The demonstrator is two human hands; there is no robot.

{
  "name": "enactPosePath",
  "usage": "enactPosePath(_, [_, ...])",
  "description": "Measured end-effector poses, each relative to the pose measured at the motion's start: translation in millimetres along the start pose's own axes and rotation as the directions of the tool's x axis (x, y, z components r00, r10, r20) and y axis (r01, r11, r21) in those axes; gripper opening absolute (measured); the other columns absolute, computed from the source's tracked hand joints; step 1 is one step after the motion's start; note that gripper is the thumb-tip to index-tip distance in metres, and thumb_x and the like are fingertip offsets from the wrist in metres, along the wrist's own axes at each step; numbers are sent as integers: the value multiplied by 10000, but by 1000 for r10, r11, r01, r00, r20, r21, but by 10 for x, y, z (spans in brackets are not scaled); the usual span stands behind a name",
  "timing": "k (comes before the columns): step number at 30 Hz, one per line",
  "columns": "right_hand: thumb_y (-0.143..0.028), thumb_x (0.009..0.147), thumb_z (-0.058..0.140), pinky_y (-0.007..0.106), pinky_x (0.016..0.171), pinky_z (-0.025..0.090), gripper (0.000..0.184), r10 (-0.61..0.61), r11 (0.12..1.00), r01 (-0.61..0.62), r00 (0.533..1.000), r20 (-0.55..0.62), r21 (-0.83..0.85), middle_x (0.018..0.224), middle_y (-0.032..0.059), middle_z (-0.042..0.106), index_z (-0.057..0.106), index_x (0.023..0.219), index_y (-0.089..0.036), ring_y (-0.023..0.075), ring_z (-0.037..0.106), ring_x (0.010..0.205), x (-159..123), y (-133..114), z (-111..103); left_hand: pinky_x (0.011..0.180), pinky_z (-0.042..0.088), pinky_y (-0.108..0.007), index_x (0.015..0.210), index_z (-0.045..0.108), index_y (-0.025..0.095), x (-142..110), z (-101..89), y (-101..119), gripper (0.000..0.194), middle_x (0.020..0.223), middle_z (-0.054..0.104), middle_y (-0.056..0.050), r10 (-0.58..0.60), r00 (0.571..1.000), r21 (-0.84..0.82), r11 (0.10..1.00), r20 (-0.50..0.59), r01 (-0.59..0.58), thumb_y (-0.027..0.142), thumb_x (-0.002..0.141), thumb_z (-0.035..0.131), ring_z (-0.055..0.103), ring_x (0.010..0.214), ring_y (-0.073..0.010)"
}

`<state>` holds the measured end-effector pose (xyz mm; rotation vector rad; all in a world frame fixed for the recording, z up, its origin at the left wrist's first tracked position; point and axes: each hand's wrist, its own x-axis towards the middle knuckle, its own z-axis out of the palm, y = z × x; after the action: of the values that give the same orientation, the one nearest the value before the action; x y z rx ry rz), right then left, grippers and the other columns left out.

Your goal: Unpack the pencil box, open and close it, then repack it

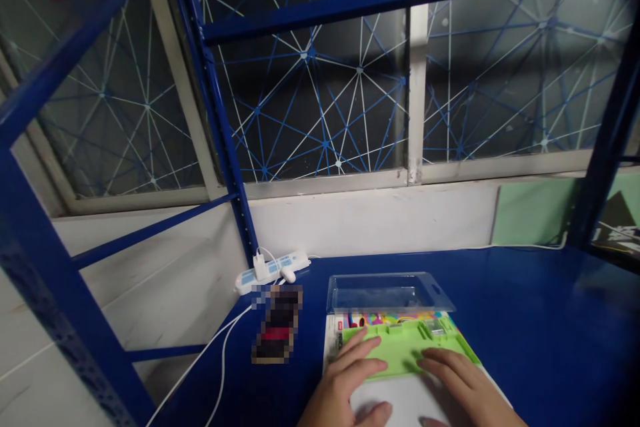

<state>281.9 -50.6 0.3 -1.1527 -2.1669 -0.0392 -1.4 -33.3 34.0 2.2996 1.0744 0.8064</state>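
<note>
A light-green plastic tray with raised edges and small compartments lies on a printed, colourful card on the table. My left hand has its fingers spread over the tray's left side, thumb apart and lower down. From the right, my right hand reaches in with fingers stretched out, the tips at the tray's lower middle. Between the hands is a white flat surface below the green part; whether it is paper or a board I cannot tell. Just behind the tray sits a clear plastic blister shell.
A blurred-out phone-like object lies left of the card. Behind it, a white power strip has plugs in it, with white cables running down the table's left side. Blue metal frame posts surround the blue tabletop.
</note>
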Motion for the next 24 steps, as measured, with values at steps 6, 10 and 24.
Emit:
enactPosePath(6, [-702, 711, 725, 685, 934, 505, 1053, 55, 975, -37, 995, 81, -218, 1549, 154, 398, 238, 1577, -356, 476, 411, 1367, -194, 316, 125, 1193, 179, -663, 1461, 468, 391, 84, 13, 59, 857, 1644, 193, -10, -100, 987, 114, 990, 128, 86, 373, 690, 841, 70, 1525, -397])
enactPosePath(10, [-655, 728, 740, 664, 1030, 442, 1006, 100, 986, -84, 989, 112, -145, 1583, 141, 348, 295, 1568, -323, 443, 329, 1429, -201, 392, 113, 1218, 174, -625, 1415, 537, 380, 50, 49, 87, 760, 1625, 292, -2, -122, 990, 124, 986, 75, 113, 341, 709, 816, 166, 1524, -370])
enactPosePath(24, [-337, 781, 761, 559, 1129, 383, 713, 66, 921, -164, 959, 275, 352, 1509, 34, 496, 503, 1441, -415, 343, 431, 1403, -205, 438, -295, 1223, 258, -546, 1227, 699, 271, 58, 70, 39, 395, 1518, 498, -59, -155, 987, 72, 985, -44, 158, 286, 833, 676, 356, 1471, -297])
